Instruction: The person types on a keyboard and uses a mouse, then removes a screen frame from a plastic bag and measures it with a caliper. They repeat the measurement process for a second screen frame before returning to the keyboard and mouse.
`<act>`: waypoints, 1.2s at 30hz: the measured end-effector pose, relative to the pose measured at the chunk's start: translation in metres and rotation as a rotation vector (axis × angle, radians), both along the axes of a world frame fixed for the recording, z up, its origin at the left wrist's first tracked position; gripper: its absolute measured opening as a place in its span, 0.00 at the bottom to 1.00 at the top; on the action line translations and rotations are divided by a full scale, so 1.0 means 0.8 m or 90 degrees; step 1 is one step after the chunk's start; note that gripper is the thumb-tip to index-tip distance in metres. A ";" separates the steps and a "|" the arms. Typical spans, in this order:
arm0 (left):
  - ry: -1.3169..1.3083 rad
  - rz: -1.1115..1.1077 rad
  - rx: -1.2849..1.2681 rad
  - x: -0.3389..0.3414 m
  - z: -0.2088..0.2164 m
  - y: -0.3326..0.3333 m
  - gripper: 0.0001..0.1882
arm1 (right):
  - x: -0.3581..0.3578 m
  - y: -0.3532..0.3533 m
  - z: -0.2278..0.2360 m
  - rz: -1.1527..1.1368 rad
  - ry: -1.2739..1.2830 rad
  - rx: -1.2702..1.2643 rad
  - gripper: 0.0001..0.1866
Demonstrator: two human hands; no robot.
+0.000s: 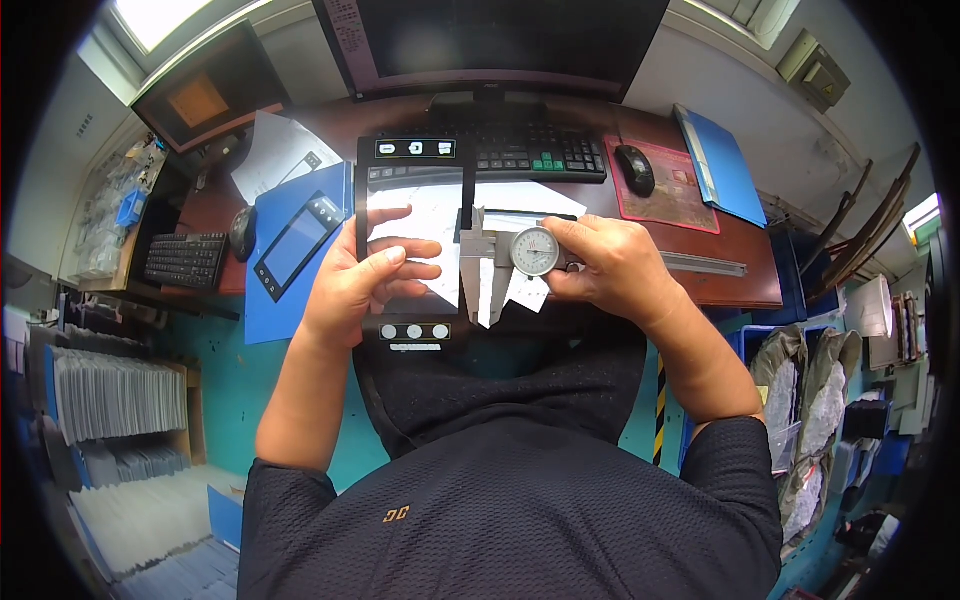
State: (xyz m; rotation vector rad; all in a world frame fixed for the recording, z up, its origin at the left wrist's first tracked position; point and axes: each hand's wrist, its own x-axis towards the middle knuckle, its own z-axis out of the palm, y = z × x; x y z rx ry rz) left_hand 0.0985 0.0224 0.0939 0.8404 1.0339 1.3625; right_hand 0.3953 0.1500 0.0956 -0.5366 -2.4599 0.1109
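My left hand (pixel 372 270) grips the left side of a flat glass panel (pixel 468 195), which has a black border, a clear window and rows of small pale icons at its top and bottom. Several of its fingers show through the window. A dial caliper (pixel 534 251) is held in my right hand (pixel 605 262), fingers closed around it beside the round dial. The caliper's jaws meet the panel's right edge; whether they press on both faces or edges I cannot tell. Its long beam runs out to the right beyond my hand.
Below the panel lie white papers (pixel 525 292) on the brown desk (pixel 720 288). A similar black-bordered panel (pixel 300 245) rests on a blue folder (pixel 262 312) at left. Behind are a keyboard (pixel 545 160) and monitor (pixel 490 45). A mouse (pixel 635 170) sits on a red mat.
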 end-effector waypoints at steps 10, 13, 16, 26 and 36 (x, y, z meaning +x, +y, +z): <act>0.007 -0.002 0.002 0.002 0.002 0.001 0.25 | 0.001 -0.002 0.003 0.004 0.006 -0.006 0.23; 0.002 -0.009 0.008 0.001 -0.001 0.002 0.25 | 0.002 -0.002 0.003 0.000 -0.001 -0.006 0.23; 0.002 -0.010 0.006 0.002 0.001 0.002 0.25 | 0.002 -0.002 0.002 0.007 0.013 -0.004 0.23; 0.012 -0.009 0.004 0.003 0.000 0.003 0.25 | 0.004 0.000 -0.001 -0.004 0.000 0.004 0.23; 0.002 -0.009 0.001 0.003 -0.004 0.004 0.25 | 0.005 0.001 -0.005 -0.009 -0.009 0.003 0.24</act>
